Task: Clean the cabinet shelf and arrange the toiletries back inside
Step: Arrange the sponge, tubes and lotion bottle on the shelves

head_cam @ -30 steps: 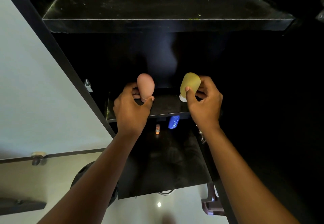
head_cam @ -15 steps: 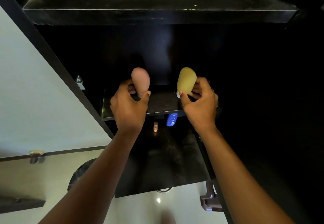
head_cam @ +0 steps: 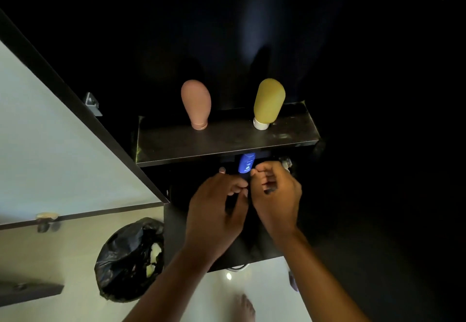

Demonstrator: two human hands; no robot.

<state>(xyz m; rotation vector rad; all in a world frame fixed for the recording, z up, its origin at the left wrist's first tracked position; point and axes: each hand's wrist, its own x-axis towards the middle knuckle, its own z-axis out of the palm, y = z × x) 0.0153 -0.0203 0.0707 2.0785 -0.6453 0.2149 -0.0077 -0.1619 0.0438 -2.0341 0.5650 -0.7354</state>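
Observation:
A pink bottle (head_cam: 196, 103) and a yellow bottle (head_cam: 268, 102) stand cap-down and apart on the dark cabinet shelf (head_cam: 227, 145), with no hand on them. Below that shelf's front edge stands a blue bottle (head_cam: 246, 164). Both hands are lowered around its bottom end. My left hand (head_cam: 214, 210) is at its left with the fingers loosely spread and nothing visible in them. My right hand (head_cam: 277, 195) is at its right, fingers curled, thumb tip against the bottle. Whether it grips the bottle is unclear. The small orange tube seen earlier is hidden.
The open cabinet door (head_cam: 50, 145) with a pale panel hangs at the left. A black rubbish bag (head_cam: 128, 258) sits on the pale floor below it. A bare foot (head_cam: 245, 308) shows at the bottom edge. The cabinet interior to the right is dark.
Both hands have let go of the pink and yellow bottles, which now stand on the shelf. The hands dropped to the lower level, beside the blue bottle. The view tilted down.

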